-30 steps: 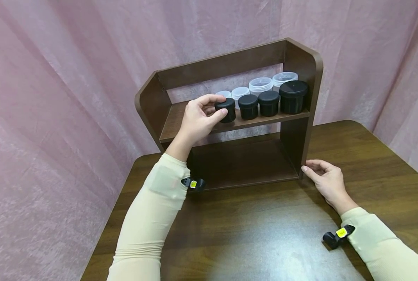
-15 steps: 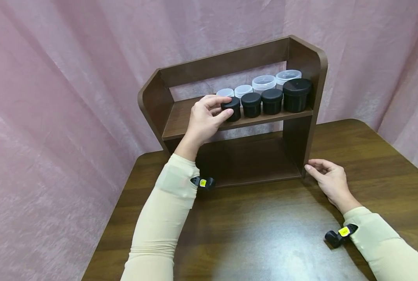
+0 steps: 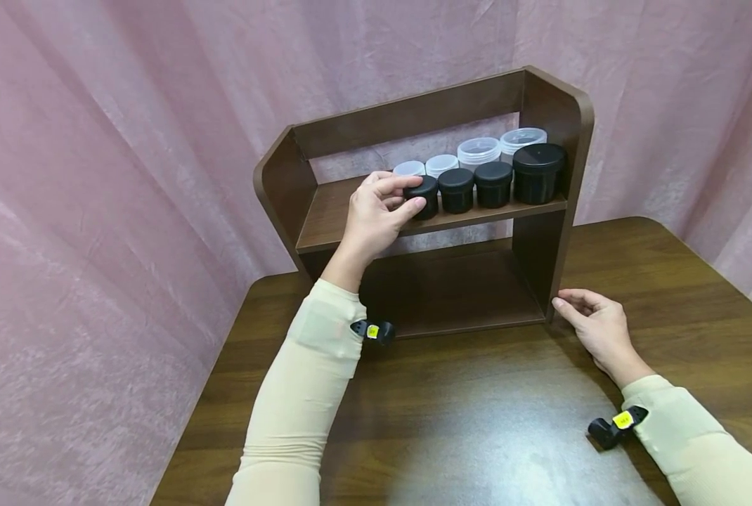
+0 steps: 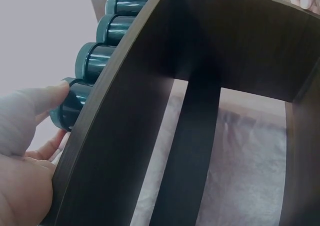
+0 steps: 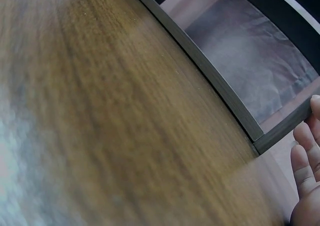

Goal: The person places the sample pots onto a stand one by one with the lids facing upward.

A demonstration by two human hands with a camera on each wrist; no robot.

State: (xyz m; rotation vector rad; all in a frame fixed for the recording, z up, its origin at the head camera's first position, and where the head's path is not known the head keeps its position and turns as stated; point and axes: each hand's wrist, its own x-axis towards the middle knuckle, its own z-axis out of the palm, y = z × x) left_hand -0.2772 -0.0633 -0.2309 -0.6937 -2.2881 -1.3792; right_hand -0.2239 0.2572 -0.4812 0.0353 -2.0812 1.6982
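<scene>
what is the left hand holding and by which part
The left hand grips the small round black plastic jar by its lid and side, thumb in front.

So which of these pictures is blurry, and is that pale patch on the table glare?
Head view: sharp; the pale patch on the table looks like reflected light. Right wrist view: the tabletop wood is smeared, only the shelf edge crisp. Left wrist view: dim, the left hand soft and washed out beside the black jar.
</scene>
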